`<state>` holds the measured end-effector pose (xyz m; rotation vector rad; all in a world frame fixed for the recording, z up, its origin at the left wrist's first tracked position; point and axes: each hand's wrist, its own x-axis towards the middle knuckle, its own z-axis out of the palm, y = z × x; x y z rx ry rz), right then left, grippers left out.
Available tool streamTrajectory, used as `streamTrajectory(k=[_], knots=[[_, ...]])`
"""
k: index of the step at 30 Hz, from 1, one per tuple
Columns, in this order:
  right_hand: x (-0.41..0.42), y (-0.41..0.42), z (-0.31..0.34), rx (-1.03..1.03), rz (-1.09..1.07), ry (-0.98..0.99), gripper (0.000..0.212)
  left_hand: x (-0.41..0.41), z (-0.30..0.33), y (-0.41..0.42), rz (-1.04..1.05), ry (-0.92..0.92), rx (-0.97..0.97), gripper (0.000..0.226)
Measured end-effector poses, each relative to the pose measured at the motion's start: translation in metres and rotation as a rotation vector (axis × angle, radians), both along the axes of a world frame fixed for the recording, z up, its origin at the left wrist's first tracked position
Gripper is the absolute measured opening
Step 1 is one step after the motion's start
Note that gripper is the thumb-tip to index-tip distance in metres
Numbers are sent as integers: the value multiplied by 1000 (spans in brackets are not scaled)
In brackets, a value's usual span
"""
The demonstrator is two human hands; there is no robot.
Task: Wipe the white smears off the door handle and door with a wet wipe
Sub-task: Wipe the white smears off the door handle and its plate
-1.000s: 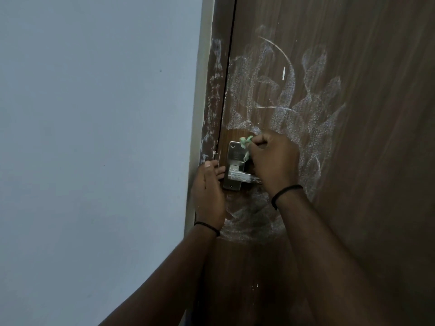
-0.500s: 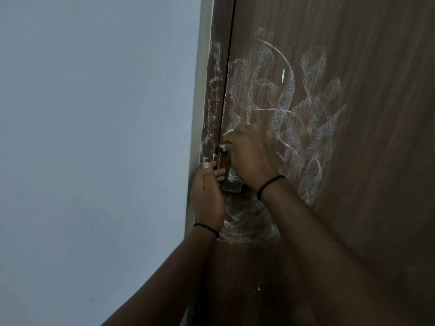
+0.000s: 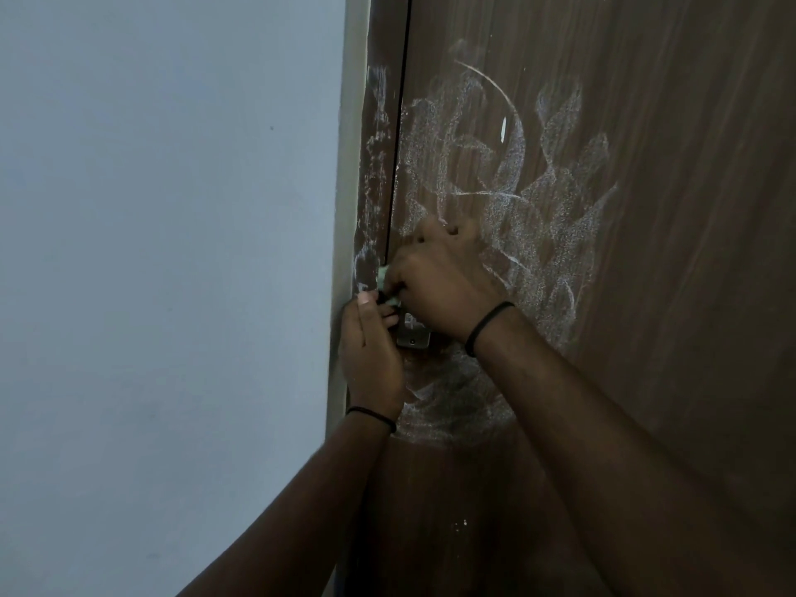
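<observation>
Handle-wiping step, by judgement. Right hand point(image 3: 439, 286) curled round pale green wet wipe point(image 3: 384, 280), pressed over door handle point(image 3: 412, 331) top. Left hand point(image 3: 371, 351) against handle's left edge; grip not discernible. White smears point(image 3: 534, 209) above handle remain. Next: probably door point(image 3: 667, 165) strokes.

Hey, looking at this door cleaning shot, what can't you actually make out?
- Door handle: head view, mostly hidden under the right hand.
- Wet wipe: only green scraps show past the fingers.
- Left hand: fingertips hidden, grip unclear.
- Door: cut off by the frame edges.
</observation>
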<state>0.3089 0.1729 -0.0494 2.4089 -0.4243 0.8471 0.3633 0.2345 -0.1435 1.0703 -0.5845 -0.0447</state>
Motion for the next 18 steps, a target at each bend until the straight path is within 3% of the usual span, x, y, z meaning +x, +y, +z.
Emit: streamTrajectory(k=[3,7,12,18], knots=[[1,-3,-2,22,48,-9,13,-1,0,0,1,1,-2,46],[-6,-11,-4,95,155,-336,16,0,-1,1,3,11,-14,43],[-18,-17,-9,623,371,-646,20,2,-5,-2,-5,17,-20,42],[-22,-16,-10,615,226,-396,16,2,-8,-7,31,19,-35,40]])
